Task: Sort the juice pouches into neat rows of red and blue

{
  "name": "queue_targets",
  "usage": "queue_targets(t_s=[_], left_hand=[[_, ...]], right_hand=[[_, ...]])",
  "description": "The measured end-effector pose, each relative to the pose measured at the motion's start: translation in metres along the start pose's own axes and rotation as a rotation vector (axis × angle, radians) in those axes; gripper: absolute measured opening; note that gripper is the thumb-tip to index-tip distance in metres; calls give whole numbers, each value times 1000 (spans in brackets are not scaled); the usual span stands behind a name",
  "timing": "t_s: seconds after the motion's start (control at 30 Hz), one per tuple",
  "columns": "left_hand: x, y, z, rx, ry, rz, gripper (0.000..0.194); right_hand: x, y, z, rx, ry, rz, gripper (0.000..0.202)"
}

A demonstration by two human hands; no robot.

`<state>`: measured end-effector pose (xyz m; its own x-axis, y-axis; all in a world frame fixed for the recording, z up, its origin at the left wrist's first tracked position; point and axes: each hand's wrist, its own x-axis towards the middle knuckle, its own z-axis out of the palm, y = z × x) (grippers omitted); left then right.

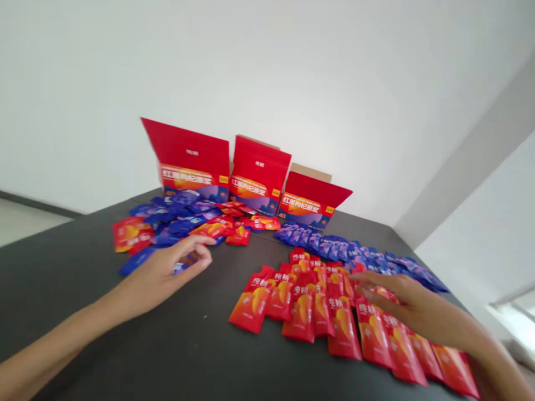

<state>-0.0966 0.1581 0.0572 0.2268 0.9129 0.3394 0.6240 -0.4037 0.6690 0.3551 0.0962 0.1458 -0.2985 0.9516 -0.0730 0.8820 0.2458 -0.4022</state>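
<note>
My left hand (178,260) hovers beside a mixed pile of sachets, its thumb and index finger apart and nothing visible between them. In that pile lie blue sachets (175,214) and red-orange sachets (219,226). A blue sachet (140,260) is partly hidden behind the hand. On the right, my right hand (397,298) is over overlapping rows of red sachets (301,312), fingers stretched out. It covers some of them, and whether it touches them I cannot tell. Behind these runs a long row of blue sachets (334,248).
Three open red boxes with blue and orange fronts stand at the back: a left box (190,156), a middle box (259,172) and a right box (311,195). The dark table (200,345) carries everything. A white wall (292,72) rises behind.
</note>
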Motion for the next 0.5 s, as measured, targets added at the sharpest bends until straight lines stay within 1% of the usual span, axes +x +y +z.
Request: queue_targets(t_s=[0.07,0.13,0.2,0.23,0.27,0.3,0.37,0.43,0.5], left_hand=[[2,-2,-7,7,-29,26,30],[3,-4,-13,9,-45,33,31],[6,-8,-15,-10,-1,45,34],[8,-11,-15,-15,39,59,35],[9,-15,-14,-12,99,69,35],[11,-20,-12,-9,165,69,34],[13,-30,-6,-32,295,55,35],[12,-41,0,-38,338,52,34],[10,-49,4,-33,337,64,32]], right_hand=[[26,-18,15,22,-61,-81,45],[59,-38,31,47,-102,-183,41],[96,-61,50,63,-134,-260,37],[116,-73,60,69,-147,-265,35],[136,-84,72,72,-155,-242,33],[156,-95,84,75,-151,-176,32],[194,-115,107,70,-104,-67,27],[227,-132,128,69,-40,44,28],[253,-145,145,79,18,167,39]])
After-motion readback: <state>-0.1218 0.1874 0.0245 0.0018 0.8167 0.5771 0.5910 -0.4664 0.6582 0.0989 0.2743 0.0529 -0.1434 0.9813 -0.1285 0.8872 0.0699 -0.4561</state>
